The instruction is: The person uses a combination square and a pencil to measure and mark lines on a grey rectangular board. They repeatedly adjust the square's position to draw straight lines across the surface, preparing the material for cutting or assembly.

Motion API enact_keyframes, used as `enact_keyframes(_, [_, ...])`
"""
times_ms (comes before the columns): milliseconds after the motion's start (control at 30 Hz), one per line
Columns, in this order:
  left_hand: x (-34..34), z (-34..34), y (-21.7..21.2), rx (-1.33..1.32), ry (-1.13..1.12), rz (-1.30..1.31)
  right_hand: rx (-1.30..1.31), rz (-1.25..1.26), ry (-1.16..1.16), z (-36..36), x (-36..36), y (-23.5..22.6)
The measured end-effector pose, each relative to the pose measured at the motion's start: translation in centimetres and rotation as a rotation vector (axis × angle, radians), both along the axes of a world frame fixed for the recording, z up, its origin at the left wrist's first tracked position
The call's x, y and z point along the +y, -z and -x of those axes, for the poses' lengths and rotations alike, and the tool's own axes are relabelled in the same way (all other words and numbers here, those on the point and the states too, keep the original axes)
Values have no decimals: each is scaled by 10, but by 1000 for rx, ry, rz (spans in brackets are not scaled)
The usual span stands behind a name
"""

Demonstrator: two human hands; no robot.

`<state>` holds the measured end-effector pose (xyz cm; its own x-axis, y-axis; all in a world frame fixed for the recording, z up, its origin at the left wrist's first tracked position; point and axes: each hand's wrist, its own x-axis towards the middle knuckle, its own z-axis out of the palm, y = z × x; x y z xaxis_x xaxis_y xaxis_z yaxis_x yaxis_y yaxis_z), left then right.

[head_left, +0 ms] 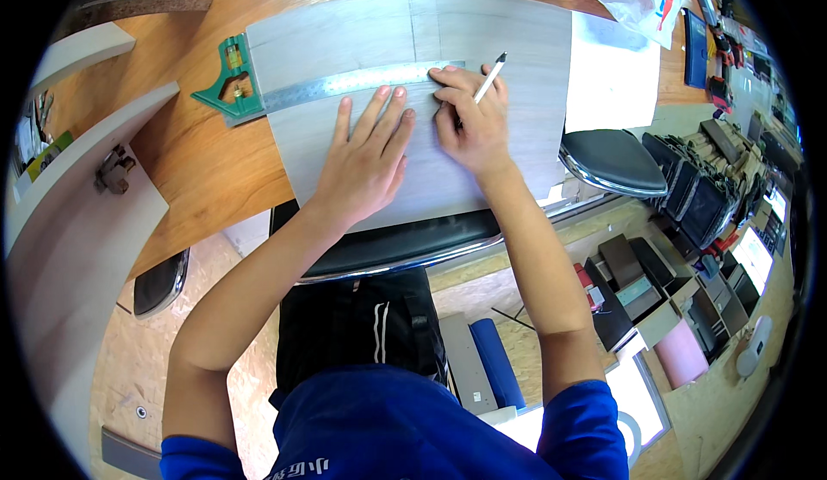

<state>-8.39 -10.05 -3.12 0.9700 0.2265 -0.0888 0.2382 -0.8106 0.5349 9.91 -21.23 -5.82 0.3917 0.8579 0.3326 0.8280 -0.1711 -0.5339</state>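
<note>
A grey board with a faint wood grain lies on the wooden table, with two thin dark lines across its far part. Against its left edge sits the green head of a combination square, and the steel rule reaches across the board. My left hand rests flat, fingers spread, with its fingertips by the rule's near edge. In my right hand a white pen is held, one dark end pointing up and away. Fingertips of that hand press on the rule near its right end; the pen's lower end is hidden.
Curved-looking pale panels stand at the left. A white plastic bag and a white sheet lie beyond the board's right side. Black stools stand close to the table, and boxes and sample boards crowd the right.
</note>
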Motion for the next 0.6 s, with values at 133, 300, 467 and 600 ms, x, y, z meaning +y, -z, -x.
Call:
enact_keyframes(133, [2,-6,6,-57,-18,7,5,5,0,-1,-1,-1])
enact_keyframes(300, [8,-8,13,-96,-1,20,14,9,-5,-2,-1,-2])
enact_keyframes(467, [6,-12,12,-75,-13,-57,41,24,-7,-2,-1,-4])
enact_keyframes(600, [4,-14,8,-59,-10,-71,58,37,-8,-3,-6,-3])
